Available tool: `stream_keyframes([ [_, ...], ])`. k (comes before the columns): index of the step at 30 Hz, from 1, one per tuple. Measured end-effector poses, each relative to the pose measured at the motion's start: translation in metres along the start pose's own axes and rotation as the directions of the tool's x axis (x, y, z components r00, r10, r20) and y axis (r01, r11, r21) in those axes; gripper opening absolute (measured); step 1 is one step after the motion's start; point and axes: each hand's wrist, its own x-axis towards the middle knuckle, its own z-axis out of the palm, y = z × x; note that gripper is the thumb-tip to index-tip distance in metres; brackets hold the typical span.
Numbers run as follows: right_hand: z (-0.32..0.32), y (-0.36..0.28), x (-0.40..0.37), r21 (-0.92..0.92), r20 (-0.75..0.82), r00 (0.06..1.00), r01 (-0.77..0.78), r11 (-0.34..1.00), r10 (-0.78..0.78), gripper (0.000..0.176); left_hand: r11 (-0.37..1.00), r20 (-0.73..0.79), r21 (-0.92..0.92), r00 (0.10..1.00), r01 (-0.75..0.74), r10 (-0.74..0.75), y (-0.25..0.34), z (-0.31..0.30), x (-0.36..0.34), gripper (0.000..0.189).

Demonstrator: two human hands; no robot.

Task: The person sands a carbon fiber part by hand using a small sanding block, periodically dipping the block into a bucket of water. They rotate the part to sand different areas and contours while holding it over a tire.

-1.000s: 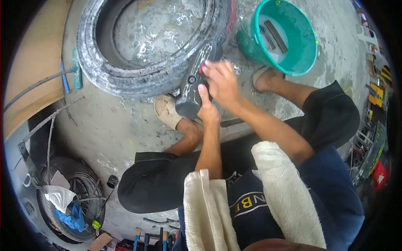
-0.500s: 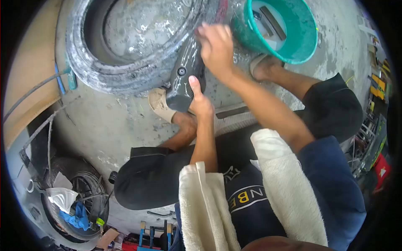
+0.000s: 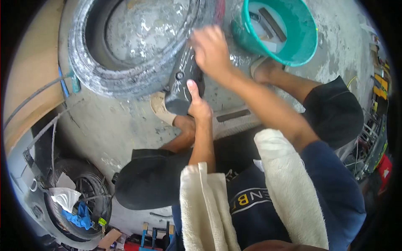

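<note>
My left hand (image 3: 199, 108) grips the near end of a wet, dark grey moulded part (image 3: 181, 90), thumb lying along its side and the other fingers hidden beneath. A small round hole with a raised rim shows on the part's upper face. My right hand (image 3: 211, 54) presses on the far end of the part, fingers curled and slightly blurred; whatever lies under them is hidden. Behind the part and to its left lies a wet tire (image 3: 96, 79) on its side, smeared with whitish suds.
A green bucket (image 3: 307, 46) with cloudy water and dark bar-shaped blocks stands at the upper right. A blue-handled tool (image 3: 63, 81) lies near a wooden board (image 3: 37, 79) on the left. A wheel (image 3: 98, 188) sits lower left. Tools and parts line the right edge.
My right hand has shifted slightly left along the far end of the part. My left hand keeps its hold. The whole view has moved slightly.
</note>
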Motion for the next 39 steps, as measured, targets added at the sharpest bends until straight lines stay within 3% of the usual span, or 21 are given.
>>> stream_keyframes([
  [1, 0.005, 0.004, 0.015, 0.013, 0.015, 1.0, -0.004, 1.0, 0.004, 0.023, 0.997, -0.023, -0.005, 0.997, -0.078, 0.078, -0.004, -0.001, -0.001, 0.063],
  [4, -0.005, -0.001, -0.013, 0.086, -0.022, 1.0, -0.018, 0.996, 0.02, 0.02, 1.0, -0.041, 0.014, 0.999, 0.019, -0.019, 0.009, 0.004, -0.008, 0.065],
  [6, -0.006, 0.0, -0.008, 0.139, -0.02, 1.0, -0.004, 0.99, 0.007, 0.018, 0.985, 0.091, -0.125, 0.987, -0.121, 0.133, -0.01, 0.001, 0.017, 0.065],
  [8, -0.001, 0.008, 0.007, 0.057, 0.032, 0.996, 0.083, 0.995, -0.085, 0.018, 0.998, 0.085, -0.048, 0.996, -0.036, 0.04, 0.002, 0.002, -0.001, 0.067],
  [9, 0.006, 0.014, 0.021, 0.007, 0.108, 0.994, 0.031, 0.999, -0.032, 0.018, 0.951, -0.192, 0.115, 0.946, 0.288, -0.263, 0.035, 0.018, -0.021, 0.069],
  [13, -0.008, 0.005, 0.002, 0.05, 0.146, 0.989, -0.021, 0.999, 0.014, 0.012, 0.976, -0.155, 0.137, 0.977, 0.17, -0.148, 0.022, 0.012, -0.013, 0.072],
  [15, -0.01, -0.001, 0.008, 0.035, 0.134, 0.99, 0.027, 0.999, -0.031, 0.012, 0.964, 0.038, -0.127, 0.97, -0.235, 0.241, -0.027, -0.004, 0.021, 0.068],
  [19, 0.008, 0.01, 0.029, -0.044, 0.17, 0.985, 0.026, 0.999, -0.018, 0.01, 0.998, 0.054, -0.061, 0.998, -0.031, 0.035, -0.034, -0.019, 0.022, 0.061],
  [24, -0.008, -0.002, -0.026, 0.064, 0.064, 0.998, 0.007, 0.998, -0.011, 0.006, 0.949, 0.014, -0.17, 0.962, -0.266, 0.272, -0.016, 0.005, 0.013, 0.057],
  [26, 0.001, 0.011, 0.001, 0.057, 0.082, 0.996, 0.016, 0.998, -0.021, 0.011, 0.968, 0.016, -0.169, 0.981, -0.187, 0.193, 0.011, 0.014, -0.003, 0.056],
  [27, 0.013, 0.027, 0.029, 0.026, 0.077, 0.994, 0.077, 0.997, -0.079, 0.01, 0.988, -0.074, 0.021, 0.986, 0.15, -0.148, 0.045, 0.024, -0.017, 0.055],
  [28, 0.018, 0.034, 0.029, 0.002, 0.079, 0.988, 0.134, 0.991, -0.133, 0.011, 0.857, -0.228, 0.163, 0.864, 0.489, -0.449, 0.058, 0.025, -0.027, 0.054],
  [29, 0.013, 0.025, 0.005, 0.005, 0.09, 0.99, 0.112, 0.994, -0.112, 0.011, 0.951, -0.179, 0.171, 0.957, 0.259, -0.228, 0.028, 0.013, -0.017, 0.056],
  [30, 0.009, 0.015, -0.014, -0.001, 0.043, 0.996, 0.082, 0.997, -0.082, 0.014, 0.958, -0.163, 0.162, 0.964, 0.235, -0.209, 0.001, 0.0, -0.004, 0.056],
  [31, 0.005, 0.006, -0.029, -0.003, -0.012, 0.998, 0.059, 0.998, -0.059, 0.017, 1.0, -0.046, -0.018, 0.999, 0.019, -0.02, -0.024, -0.01, 0.013, 0.057],
  [32, 0.002, 0.001, -0.029, -0.002, -0.065, 0.997, 0.037, 0.999, -0.037, 0.021, 0.96, 0.035, -0.22, 0.982, -0.175, 0.187, -0.033, -0.005, 0.025, 0.059],
  [33, -0.002, 0.002, -0.02, -0.004, -0.084, 0.994, 0.064, 0.998, -0.064, 0.021, 0.933, -0.01, -0.228, 0.959, -0.279, 0.284, -0.007, 0.013, 0.004, 0.061],
  [34, -0.009, 0.002, -0.022, 0.09, -0.019, 0.999, 0.047, 0.995, -0.046, 0.021, 0.933, 0.002, -0.232, 0.959, -0.276, 0.284, 0.005, 0.018, -0.002, 0.061],
  [36, -0.018, 0.007, -0.018, 0.166, 0.056, 0.998, 0.003, 0.986, -0.012, 0.022, 0.992, -0.115, -0.053, 0.986, 0.113, -0.118, 0.02, 0.016, -0.007, 0.059],
  [38, -0.032, 0.016, 0.025, 0.269, -0.111, 0.975, -0.159, 0.95, 0.195, 0.022, 0.997, -0.074, -0.03, 0.994, 0.075, -0.077, 0.042, 0.021, -0.009, 0.054],
  [39, -0.041, 0.027, 0.037, 0.362, -0.038, 0.949, -0.279, 0.89, 0.313, 0.021, 0.992, 0.017, -0.112, 0.998, 0.057, -0.055, 0.049, 0.022, -0.008, 0.05],
])
